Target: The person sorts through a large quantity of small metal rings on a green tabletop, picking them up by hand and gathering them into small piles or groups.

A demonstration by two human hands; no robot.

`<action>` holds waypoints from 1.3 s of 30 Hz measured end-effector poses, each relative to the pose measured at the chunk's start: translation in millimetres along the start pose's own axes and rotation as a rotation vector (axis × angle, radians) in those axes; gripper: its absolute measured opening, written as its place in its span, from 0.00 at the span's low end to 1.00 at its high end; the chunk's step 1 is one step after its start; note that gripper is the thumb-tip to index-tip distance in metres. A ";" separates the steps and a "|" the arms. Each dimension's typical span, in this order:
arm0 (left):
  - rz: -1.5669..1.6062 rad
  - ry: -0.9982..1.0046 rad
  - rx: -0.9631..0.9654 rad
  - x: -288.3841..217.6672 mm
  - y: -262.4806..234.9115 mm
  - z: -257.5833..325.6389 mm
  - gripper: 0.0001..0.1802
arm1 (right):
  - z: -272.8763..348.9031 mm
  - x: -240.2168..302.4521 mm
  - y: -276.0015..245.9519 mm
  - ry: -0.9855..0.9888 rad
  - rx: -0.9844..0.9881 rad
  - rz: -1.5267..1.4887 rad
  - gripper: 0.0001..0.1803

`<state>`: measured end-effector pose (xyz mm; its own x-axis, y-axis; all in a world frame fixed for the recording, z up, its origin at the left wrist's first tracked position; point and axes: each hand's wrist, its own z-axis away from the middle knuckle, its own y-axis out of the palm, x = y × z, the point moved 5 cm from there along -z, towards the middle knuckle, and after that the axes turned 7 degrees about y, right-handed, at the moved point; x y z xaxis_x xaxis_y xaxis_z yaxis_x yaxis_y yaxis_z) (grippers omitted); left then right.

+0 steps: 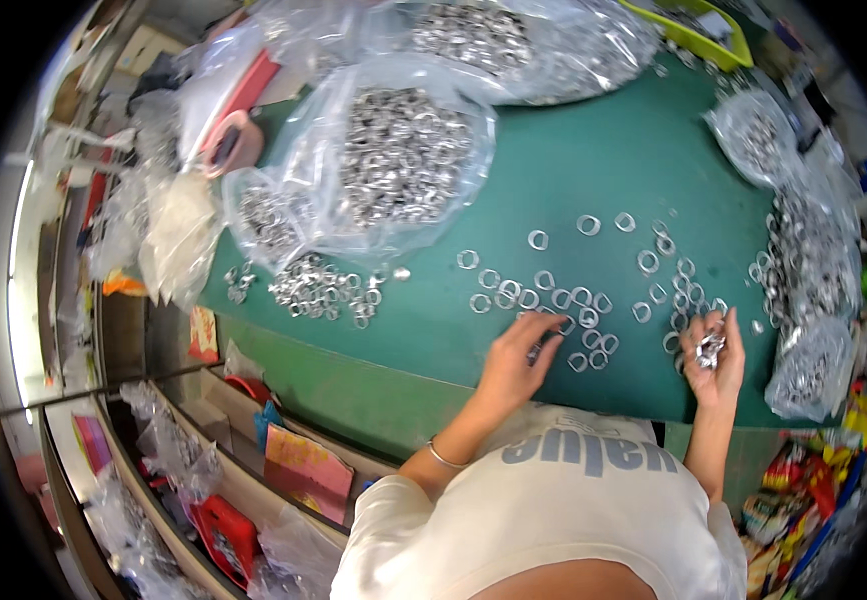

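Observation:
My left hand [515, 368] is at the near edge of a loose spread of flat silver metal rings [528, 299]. Its fingers are curled, with thumb and forefinger at a ring among the spread and a bit of metal showing in the palm. To the right, my right hand [721, 376] is turned palm up, fingers bent around a small clump of silver metal rings [709, 348]. More loose rings [686, 290] lie just beyond its fingertips, some overlapping.
The green table [593, 150] carries a large open clear bag [403, 155] of rings at left and a ring pile [323, 290] before it. Filled bags [808, 250] line the right side. A yellow-green tray [703, 35] stands far right; a pink cup [236, 143] far left.

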<state>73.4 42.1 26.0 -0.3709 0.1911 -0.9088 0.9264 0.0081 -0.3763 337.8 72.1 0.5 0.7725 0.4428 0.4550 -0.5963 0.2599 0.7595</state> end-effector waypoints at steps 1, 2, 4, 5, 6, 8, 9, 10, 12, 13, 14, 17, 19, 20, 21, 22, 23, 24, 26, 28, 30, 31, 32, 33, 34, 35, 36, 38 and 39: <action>0.016 -0.016 -0.009 0.9 -1.4 0.9 0.15 | -3.4 -9.7 16.1 0.198 0.133 0.020 0.20; 0.033 -0.032 -0.017 2.2 -4.3 1.7 0.15 | -9.7 -20.0 27.4 0.303 0.138 0.022 0.19; 0.058 -0.013 -0.045 5.0 -8.5 3.7 0.14 | -19.5 -41.3 51.5 0.456 0.112 0.044 0.18; 0.104 -0.061 -0.042 7.7 -11.8 4.9 0.13 | -25.3 -51.2 65.0 0.505 0.084 0.059 0.18; 0.155 -0.105 -0.033 8.9 -13.9 4.7 0.13 | -30.2 -58.0 75.8 0.547 0.053 0.074 0.19; 0.317 -0.228 -0.039 15.0 -18.0 7.7 0.11 | -41.4 -69.7 92.5 0.596 0.099 0.117 0.20; 0.431 -0.304 -0.056 21.3 -19.4 11.3 0.11 | -46.8 -74.3 100.9 0.619 0.124 0.142 0.21; 0.545 -0.378 -0.071 27.7 -20.1 15.3 0.10 | -48.5 -76.4 111.7 0.651 0.137 0.175 0.21; 0.688 -0.452 -0.119 35.2 -22.0 20.3 0.10 | -54.4 -85.1 128.2 0.679 0.110 0.208 0.21; 0.716 -0.453 -0.154 37.2 -24.1 21.8 0.10 | -56.8 -88.7 134.9 0.693 0.095 0.225 0.21; 0.744 -0.454 -0.189 39.0 -26.3 22.8 0.10 | -59.5 -91.9 141.0 0.710 0.108 0.217 0.19; 0.755 -0.424 -0.194 41.7 -29.8 23.5 0.10 | -74.2 -107.1 153.7 0.736 0.047 0.270 0.17; 0.735 -0.410 -0.176 42.7 -30.2 20.6 0.11 | -94.9 -120.0 202.8 0.674 0.159 0.189 0.18; 0.721 -0.413 -0.162 42.9 -29.4 22.1 0.11 | -107.6 -125.6 232.0 0.607 0.272 0.145 0.19; 0.725 -0.408 -0.167 40.3 -30.0 23.7 0.11 | -113.5 -128.0 264.9 0.615 0.456 0.145 0.22; 0.728 -0.399 -0.162 36.3 -29.5 21.8 0.11 | -121.8 -124.8 284.9 0.565 0.475 0.240 0.26; 0.732 -0.390 -0.160 34.3 -29.4 20.6 0.11 | -132.1 -123.2 292.6 0.519 0.380 0.332 0.31; 0.724 -0.393 -0.173 34.6 -29.0 23.8 0.11 | -138.3 -122.0 288.3 0.439 0.408 0.440 0.31; 0.705 -0.401 -0.189 36.2 -30.2 24.6 0.10 | -137.2 -110.5 279.0 0.341 0.551 0.607 0.29; 0.695 -0.422 -0.213 42.3 -29.5 32.4 0.10 | -115.7 -90.8 261.3 0.362 0.664 0.701 0.21; 0.670 -0.423 -0.231 45.2 -30.6 36.6 0.10 | -97.0 -56.2 224.9 0.191 0.560 0.941 0.18; 0.654 -0.403 -0.247 46.1 -30.2 34.6 0.10 | -88.8 -37.3 207.1 0.095 0.511 1.059 0.17; 0.632 -0.383 -0.269 46.8 -30.2 33.7 0.09 | -84.3 -20.5 184.8 -0.018 0.386 1.103 0.16; 0.610 -0.362 -0.291 47.3 -31.3 32.3 0.09 | -79.5 -7.4 163.3 -0.131 0.259 1.142 0.14; 0.497 -0.275 -0.333 47.7 -36.1 29.9 0.09 | -76.6 -3.1 147.2 -0.181 0.240 1.194 0.14; 0.310 -0.157 -0.374 45.1 -44.2 25.5 0.09 | -74.6 -1.2 132.5 -0.230 0.223 1.247 0.13; 0.119 -0.034 -0.408 41.8 -53.0 18.9 0.10 | -72.0 -3.1 128.9 -0.285 0.206 1.296 0.13; -0.138 0.017 -0.441 38.2 -65.5 11.2 0.15 | -72.3 -21.0 128.5 -0.358 0.209 1.612 0.16; -0.193 -0.045 -0.415 36.6 -68.9 4.9 0.16 | -70.2 -36.7 142.2 -0.398 0.257 1.742 0.18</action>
<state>-4.3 43.7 17.8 -0.5333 0.1045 -0.8394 0.7841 0.4334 -0.4443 209.3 153.1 59.1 -0.6132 -0.1871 0.7675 -0.6790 -0.3717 -0.6331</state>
